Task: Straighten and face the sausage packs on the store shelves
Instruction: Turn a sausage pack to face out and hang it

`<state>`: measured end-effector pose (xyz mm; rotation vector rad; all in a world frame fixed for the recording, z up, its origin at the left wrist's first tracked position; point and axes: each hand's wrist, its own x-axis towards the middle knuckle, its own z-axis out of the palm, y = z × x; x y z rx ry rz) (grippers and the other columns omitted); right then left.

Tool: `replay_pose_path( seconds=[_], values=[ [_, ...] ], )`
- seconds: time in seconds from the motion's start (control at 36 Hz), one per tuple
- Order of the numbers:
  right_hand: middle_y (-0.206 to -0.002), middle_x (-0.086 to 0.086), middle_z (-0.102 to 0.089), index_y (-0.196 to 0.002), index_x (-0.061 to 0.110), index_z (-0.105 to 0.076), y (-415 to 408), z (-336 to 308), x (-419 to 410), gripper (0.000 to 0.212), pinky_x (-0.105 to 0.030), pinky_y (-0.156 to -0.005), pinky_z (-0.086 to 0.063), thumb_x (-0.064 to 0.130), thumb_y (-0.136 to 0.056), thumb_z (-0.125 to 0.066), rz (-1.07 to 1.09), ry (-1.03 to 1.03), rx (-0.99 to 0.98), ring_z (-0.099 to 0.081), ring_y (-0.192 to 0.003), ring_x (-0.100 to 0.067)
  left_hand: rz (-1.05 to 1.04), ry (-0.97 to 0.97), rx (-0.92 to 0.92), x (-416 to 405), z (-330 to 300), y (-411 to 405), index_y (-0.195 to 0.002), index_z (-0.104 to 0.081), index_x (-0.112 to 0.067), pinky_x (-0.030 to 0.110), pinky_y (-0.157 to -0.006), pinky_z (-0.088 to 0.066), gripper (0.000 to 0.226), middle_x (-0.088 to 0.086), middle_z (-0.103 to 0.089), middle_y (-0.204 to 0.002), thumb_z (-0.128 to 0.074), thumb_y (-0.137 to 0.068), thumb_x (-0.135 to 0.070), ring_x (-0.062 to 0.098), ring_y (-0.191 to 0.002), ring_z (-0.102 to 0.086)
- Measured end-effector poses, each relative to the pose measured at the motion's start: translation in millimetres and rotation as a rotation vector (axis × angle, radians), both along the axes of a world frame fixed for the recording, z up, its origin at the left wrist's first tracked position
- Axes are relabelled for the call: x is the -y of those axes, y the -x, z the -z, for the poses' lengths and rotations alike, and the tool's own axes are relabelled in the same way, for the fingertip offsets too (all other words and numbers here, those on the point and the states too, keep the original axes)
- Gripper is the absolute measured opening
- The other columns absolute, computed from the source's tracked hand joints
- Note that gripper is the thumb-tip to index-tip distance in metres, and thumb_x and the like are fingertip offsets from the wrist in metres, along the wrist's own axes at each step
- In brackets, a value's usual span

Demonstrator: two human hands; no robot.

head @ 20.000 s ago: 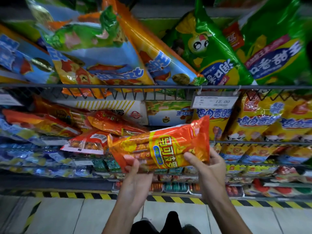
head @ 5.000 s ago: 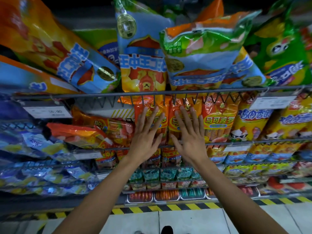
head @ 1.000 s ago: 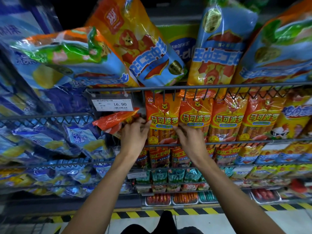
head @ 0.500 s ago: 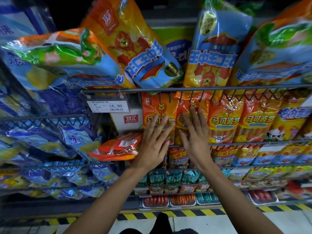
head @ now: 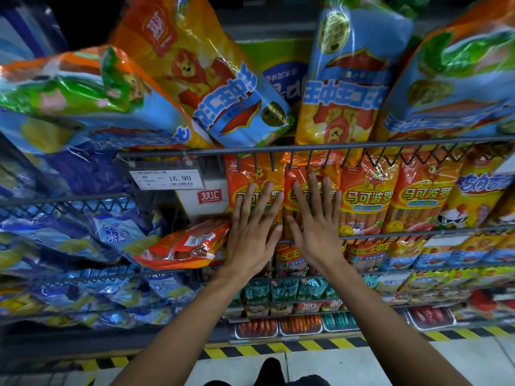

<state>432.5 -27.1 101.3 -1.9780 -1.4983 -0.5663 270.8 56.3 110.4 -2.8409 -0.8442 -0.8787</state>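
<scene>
Price tag [head: 168, 179] left of left grip [head: 252, 232]: "16.90". White carton [head: 204, 200] beside it: "双汇". Orange sausage packs [head: 367, 201] right of right grip [head: 316, 227]: "马可波罗". Blue-orange bag [head: 342, 93] above grips: "王中王".

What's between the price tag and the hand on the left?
In the head view, a white box with a red logo sits between the price tag and the left hand.

Price tag: the white paper label [head: 168, 179] I see reads 16.90, hanging from the grey wire shelf rail [head: 306, 149].
Box: a white cardboard carton with a red logo [head: 204, 200] sits just beneath that label.
Floor: yellow-and-black hazard striping [head: 278, 348] along the shelving base, pale grey tiles [head: 390, 366] below.
</scene>
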Motion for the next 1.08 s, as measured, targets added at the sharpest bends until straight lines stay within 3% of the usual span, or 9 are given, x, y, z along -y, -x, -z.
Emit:
replay_pose_path(
  seconds=[0.14,0.28,0.56,0.72,0.86,0.94,1.08],
  values=[
    [-0.173,-0.008,-0.002,-0.165,0.023,-0.017,1.9,-1.5,0.5,0.069,-0.064,-0.125,0.003,0.04,-0.105,-0.048,-0.066,-0.035,-0.072,0.004,-0.158,-0.039,0.03,0.017,0.006,2.4,-2.5,1.9,-0.168,-0.014,-0.025,0.05,-0.13,0.007,0.071,0.0,0.002,-0.176,-0.047,-0.107,-0.042,0.032,-0.162,0.006],
    [-0.172,-0.009,-0.01,-0.163,0.017,-0.024,5.0,1.9,7.9,0.069,-0.062,-0.126,-0.008,0.035,-0.104,-0.056,-0.039,-0.142,-0.122,-0.004,-0.158,-0.039,0.047,0.045,0.061,7.2,0.0,6.3,-0.167,-0.017,-0.025,0.055,-0.13,0.002,0.07,0.001,-0.002,-0.176,-0.049,-0.107,-0.038,0.033,-0.162,0.004],
    [-0.172,-0.011,-0.003,-0.164,0.019,-0.019,-5.9,-0.5,14.6,0.076,-0.062,-0.125,-0.012,0.042,-0.102,-0.057,-0.056,-0.034,-0.082,0.001,-0.158,-0.04,0.025,0.05,0.06,2.6,8.6,6.9,-0.168,-0.013,-0.029,0.048,-0.129,0.012,0.077,0.002,0.001,-0.176,-0.056,-0.105,-0.037,0.033,-0.162,0.007],
    [-0.172,-0.012,-0.004,-0.163,0.017,-0.023,-2.6,-7.3,19.6,0.08,-0.062,-0.125,-0.012,0.04,-0.099,-0.063,-0.084,-0.03,-0.106,0.001,-0.158,-0.041,0.063,0.068,0.108,3.0,9.6,7.8,-0.167,-0.017,-0.027,0.052,-0.129,0.009,0.078,0.004,-0.002,-0.176,-0.06,-0.103,-0.035,0.036,-0.161,0.005],
    [-0.171,-0.007,-0.015,-0.155,0.019,-0.041,1.1,-19.5,32.0,0.062,-0.049,-0.128,-0.013,0.031,-0.099,-0.065,-0.128,-0.041,-0.203,-0.004,-0.159,-0.033,0.173,0.128,0.23,9.4,10.4,17.6,-0.159,-0.042,-0.019,0.056,-0.13,-0.006,0.064,0.008,-0.018,-0.174,-0.064,-0.1,-0.01,0.037,-0.161,-0.006],
    [-0.163,-0.006,-0.033,-0.146,0.015,-0.052,12.0,-21.1,40.5,0.049,-0.045,-0.126,-0.023,0.02,-0.099,-0.066,-0.187,-0.08,-0.249,-0.021,-0.155,-0.026,0.261,0.187,0.242,17.0,19.1,34.7,-0.154,-0.049,-0.013,0.045,-0.131,-0.017,0.059,0.007,-0.028,-0.17,-0.065,-0.099,0.001,0.033,-0.16,-0.019],
    [-0.153,-0.004,-0.048,-0.143,0.01,-0.056,50.8,-11.7,44.6,0.044,-0.035,-0.122,-0.03,0.015,-0.1,-0.067,-0.374,-0.072,-0.336,-0.04,-0.147,-0.019,0.251,0.28,0.21,33.2,37.0,77.6,-0.153,-0.051,-0.012,0.04,-0.127,-0.028,0.055,0.003,-0.037,-0.166,-0.063,-0.1,-0.001,0.024,-0.156,-0.031]
  ],
)
